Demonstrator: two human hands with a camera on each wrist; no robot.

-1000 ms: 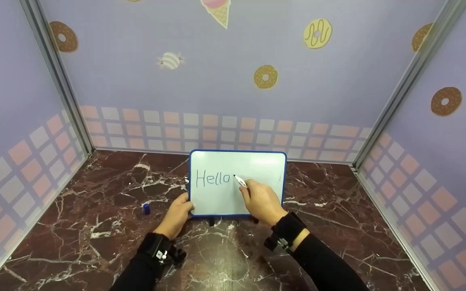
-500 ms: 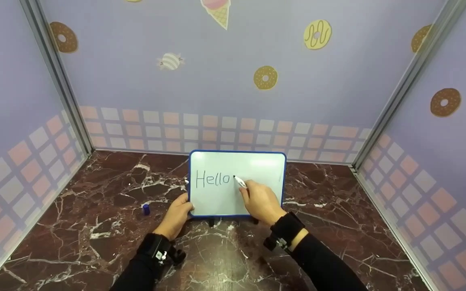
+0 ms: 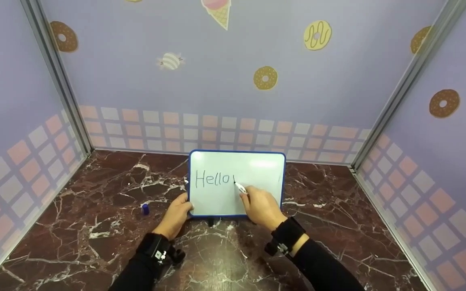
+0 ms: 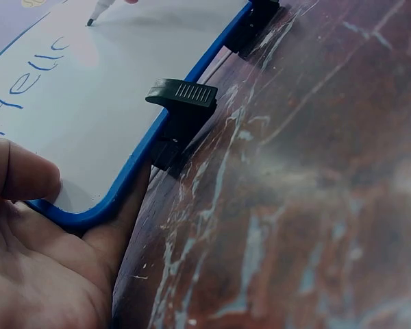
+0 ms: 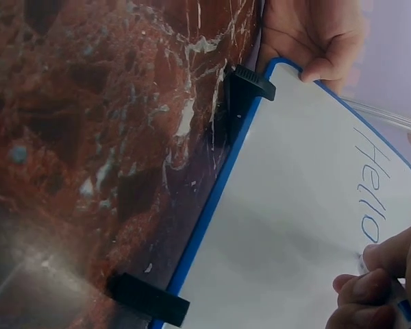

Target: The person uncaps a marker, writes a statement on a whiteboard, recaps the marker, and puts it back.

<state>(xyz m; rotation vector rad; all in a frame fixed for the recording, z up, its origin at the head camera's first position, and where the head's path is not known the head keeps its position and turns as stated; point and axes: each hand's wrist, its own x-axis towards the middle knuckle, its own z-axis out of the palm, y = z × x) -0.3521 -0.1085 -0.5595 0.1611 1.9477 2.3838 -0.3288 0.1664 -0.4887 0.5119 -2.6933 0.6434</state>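
Note:
A blue-framed whiteboard (image 3: 221,202) stands tilted back on the table, with "Hello" in blue on its left half and a short stroke after it. My left hand (image 3: 175,216) grips the board's lower left corner, thumb (image 4: 31,175) on the front face and the other fingers behind. Between thumb and fingers, my right hand (image 3: 263,206) pinches a white marker (image 3: 240,187), its dark tip at the foot of that stroke. Black clips (image 4: 181,99) hold the board's bottom edge; the right hand covers one of them in the head view.
A blue marker cap (image 3: 145,209) stands on the dark red marbled table (image 3: 95,250), left of my left hand. Behind the board rises a lilac wall (image 3: 217,81) with printed sweets and checks; side walls with metal corner posts close in left and right.
The marker tip has moved slightly down with my right hand, leaving a short vertical stroke after "Hello". My left hand keeps its hold on the board's corner.

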